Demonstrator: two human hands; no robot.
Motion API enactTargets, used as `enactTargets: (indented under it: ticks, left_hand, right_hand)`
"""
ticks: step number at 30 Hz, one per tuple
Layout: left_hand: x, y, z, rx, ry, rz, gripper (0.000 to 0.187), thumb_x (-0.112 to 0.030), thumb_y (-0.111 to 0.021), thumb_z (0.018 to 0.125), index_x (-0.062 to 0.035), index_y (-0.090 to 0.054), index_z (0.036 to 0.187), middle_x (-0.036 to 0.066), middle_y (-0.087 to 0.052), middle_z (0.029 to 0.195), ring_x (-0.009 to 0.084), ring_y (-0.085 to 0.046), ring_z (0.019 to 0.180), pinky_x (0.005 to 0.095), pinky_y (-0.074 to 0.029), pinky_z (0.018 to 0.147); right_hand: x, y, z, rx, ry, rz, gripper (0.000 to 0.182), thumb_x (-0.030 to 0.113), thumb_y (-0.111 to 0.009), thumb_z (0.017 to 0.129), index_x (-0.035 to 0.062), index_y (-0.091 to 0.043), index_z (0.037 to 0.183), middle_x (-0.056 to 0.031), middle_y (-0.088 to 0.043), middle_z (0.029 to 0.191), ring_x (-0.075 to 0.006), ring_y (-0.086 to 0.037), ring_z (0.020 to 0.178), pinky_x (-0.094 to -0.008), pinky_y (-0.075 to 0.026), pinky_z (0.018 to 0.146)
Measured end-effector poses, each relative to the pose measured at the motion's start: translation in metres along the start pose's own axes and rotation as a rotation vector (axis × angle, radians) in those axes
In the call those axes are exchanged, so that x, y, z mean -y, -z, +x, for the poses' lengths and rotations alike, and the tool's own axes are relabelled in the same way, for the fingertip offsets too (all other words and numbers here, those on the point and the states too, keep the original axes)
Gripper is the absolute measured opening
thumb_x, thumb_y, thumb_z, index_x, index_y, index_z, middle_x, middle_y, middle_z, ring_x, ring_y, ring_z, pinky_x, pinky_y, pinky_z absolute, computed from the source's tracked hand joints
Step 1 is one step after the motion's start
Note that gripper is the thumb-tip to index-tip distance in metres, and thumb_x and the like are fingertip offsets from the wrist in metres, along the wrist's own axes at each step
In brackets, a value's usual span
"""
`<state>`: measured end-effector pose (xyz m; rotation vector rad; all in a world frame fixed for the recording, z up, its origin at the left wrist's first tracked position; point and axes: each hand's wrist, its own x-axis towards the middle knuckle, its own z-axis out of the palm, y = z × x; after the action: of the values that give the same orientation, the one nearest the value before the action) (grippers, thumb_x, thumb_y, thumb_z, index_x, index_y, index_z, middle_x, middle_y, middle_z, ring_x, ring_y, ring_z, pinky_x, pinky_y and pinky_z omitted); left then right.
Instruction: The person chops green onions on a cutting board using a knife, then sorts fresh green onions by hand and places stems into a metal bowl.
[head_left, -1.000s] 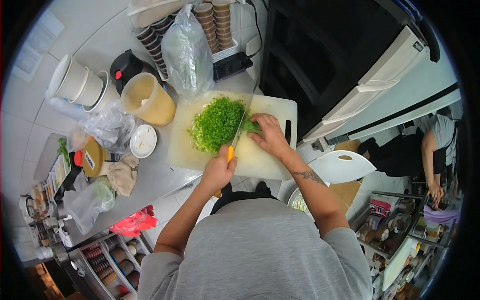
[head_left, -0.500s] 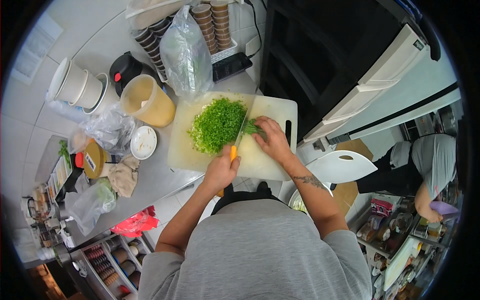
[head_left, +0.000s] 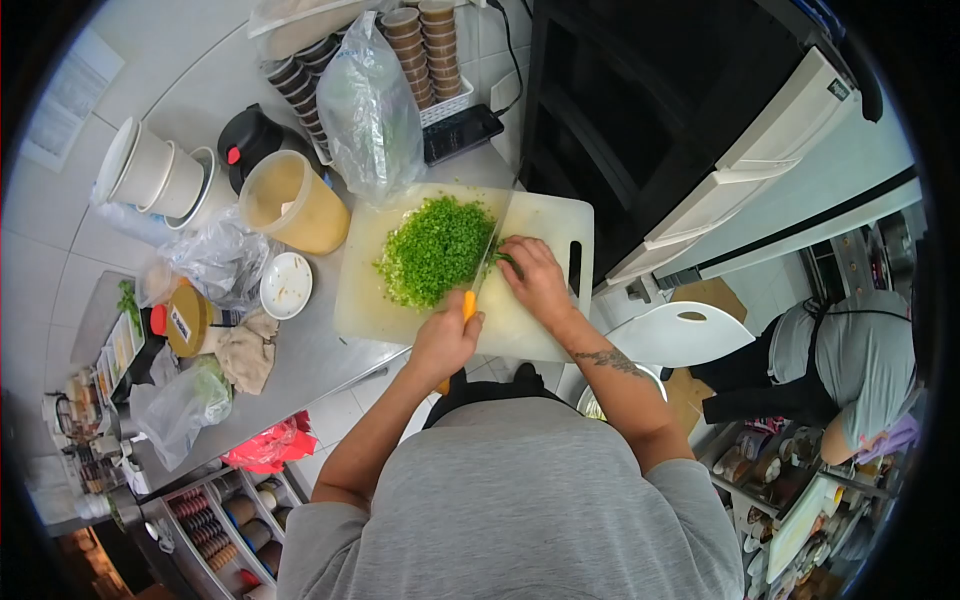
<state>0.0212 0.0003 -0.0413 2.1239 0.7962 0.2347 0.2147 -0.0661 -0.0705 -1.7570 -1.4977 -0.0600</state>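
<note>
My left hand point(head_left: 447, 337) is wrapped round the yellow handle of a knife point(head_left: 468, 304). The blade stands along the right side of a pile of finely chopped green onions point(head_left: 437, 250). On the other side of the blade, my right hand point(head_left: 536, 277) has its fingers curled over a short bunch of green onions point(head_left: 508, 258), mostly hidden beneath them. All of this lies on a white cutting board point(head_left: 540, 340) with a dark handle slot at its right end.
Left of the board stand a tub of yellowish liquid point(head_left: 297, 215) and a small white dish point(head_left: 287, 285). A plastic bag point(head_left: 370, 120) and a phone point(head_left: 463, 138) lie behind it. A dark fridge point(head_left: 620, 110) rises at right. Another person point(head_left: 850, 350) bends over at far right.
My right hand has shifted slightly left towards the blade, and less of the bunch shows. The knife stays nearly in place. The other person has leaned further into view.
</note>
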Motion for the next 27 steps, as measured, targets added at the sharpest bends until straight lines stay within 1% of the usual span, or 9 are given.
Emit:
enactTargets:
  ticks: [5,7,8,10,16,20,22,24,27]
  left_hand:
    - [0.0,0.001,0.003,0.007,0.062,-0.027,0.029,-0.023,-0.053,0.096,0.0006,-0.042,0.108,0.018,-0.059,0.057,0.0289,-0.058,0.04,0.0407,-0.046,0.039]
    - [-0.003,0.004,0.003,0.02,0.106,-0.032,0.03,-0.025,-0.054,0.095,0.0006,-0.043,0.108,0.022,-0.06,0.063,0.0358,-0.059,0.051,0.046,-0.047,0.048]
    - [-0.006,0.005,0.003,0.027,0.124,-0.032,0.031,-0.025,-0.054,0.094,0.001,-0.043,0.107,0.027,-0.062,0.069,0.0427,-0.061,0.061,0.0514,-0.048,0.057]
    - [-0.012,0.007,0.005,0.042,0.14,-0.031,0.032,-0.026,-0.054,0.093,0.0013,-0.044,0.107,0.031,-0.063,0.075,0.0496,-0.062,0.071,0.0568,-0.049,0.066]
    - [-0.02,0.007,0.008,0.057,0.149,-0.028,0.033,-0.027,-0.053,0.093,0.0012,-0.044,0.107,0.031,-0.063,0.074,0.0497,-0.062,0.071,0.0565,-0.049,0.067]
    - [-0.022,0.011,0.004,0.046,0.13,-0.036,0.032,-0.027,-0.053,0.094,0.0011,-0.043,0.106,0.03,-0.063,0.074,0.0495,-0.062,0.071,0.0561,-0.049,0.067]
    - [-0.019,0.011,-0.001,0.02,0.066,0.004,0.033,-0.026,-0.053,0.094,0.0009,-0.042,0.108,0.027,-0.062,0.069,0.0451,-0.062,0.063,0.0527,-0.049,0.06]
    - [-0.017,0.01,-0.004,-0.031,-0.034,0.085,0.033,-0.025,-0.055,0.095,0.0004,-0.04,0.111,0.021,-0.059,0.059,0.0364,-0.06,0.048,0.0462,-0.048,0.047]
    - [-0.035,0.02,-0.007,0.146,0.173,0.058,0.033,-0.027,-0.053,0.093,0.0014,-0.042,0.106,0.03,-0.063,0.075,0.0486,-0.063,0.072,0.0552,-0.05,0.066]
  right_hand:
    - [0.009,0.006,0.001,-0.052,-0.066,0.06,0.026,0.008,-0.071,0.078,0.0035,-0.062,0.102,-0.012,-0.061,0.109,-0.0321,-0.058,0.103,-0.0385,-0.048,0.089]
    - [0.009,0.012,0.001,-0.058,-0.073,0.082,0.026,0.008,-0.071,0.078,0.0036,-0.062,0.102,-0.0119,-0.061,0.11,-0.0323,-0.058,0.103,-0.0389,-0.048,0.089]
    - [0.006,0.013,0.0,-0.04,-0.057,0.081,0.026,0.008,-0.071,0.078,0.0034,-0.062,0.102,-0.012,-0.061,0.11,-0.0322,-0.058,0.103,-0.0387,-0.048,0.089]
    - [0.002,0.014,-0.001,-0.005,-0.025,0.077,0.024,0.007,-0.071,0.078,0.0029,-0.062,0.1,-0.0122,-0.061,0.109,-0.032,-0.058,0.103,-0.0384,-0.048,0.089]
    - [0.001,0.009,0.0,-0.031,-0.038,0.085,0.018,0.002,-0.071,0.078,0.0014,-0.064,0.094,-0.0118,-0.065,0.103,-0.0311,-0.059,0.1,-0.0383,-0.049,0.087]
    - [0.001,0.006,0.002,-0.07,-0.011,0.081,0.016,0.002,-0.07,0.076,0.0012,-0.063,0.09,-0.0114,-0.063,0.098,-0.031,-0.059,0.095,-0.0385,-0.049,0.085]
    - [0.002,0.004,0.003,-0.078,-0.019,0.084,0.015,0.001,-0.07,0.075,0.0011,-0.062,0.088,-0.0112,-0.063,0.097,-0.0309,-0.059,0.093,-0.0384,-0.049,0.083]
    - [0.001,0.002,0.002,-0.078,-0.027,0.084,0.013,0.001,-0.07,0.075,0.001,-0.062,0.086,-0.0108,-0.064,0.096,-0.0307,-0.059,0.091,-0.0383,-0.049,0.082]
    - [0.0,0.001,0.003,-0.083,-0.015,0.076,0.011,0.0,-0.07,0.075,0.0008,-0.063,0.084,-0.0102,-0.064,0.093,-0.0303,-0.059,0.089,-0.038,-0.05,0.079]
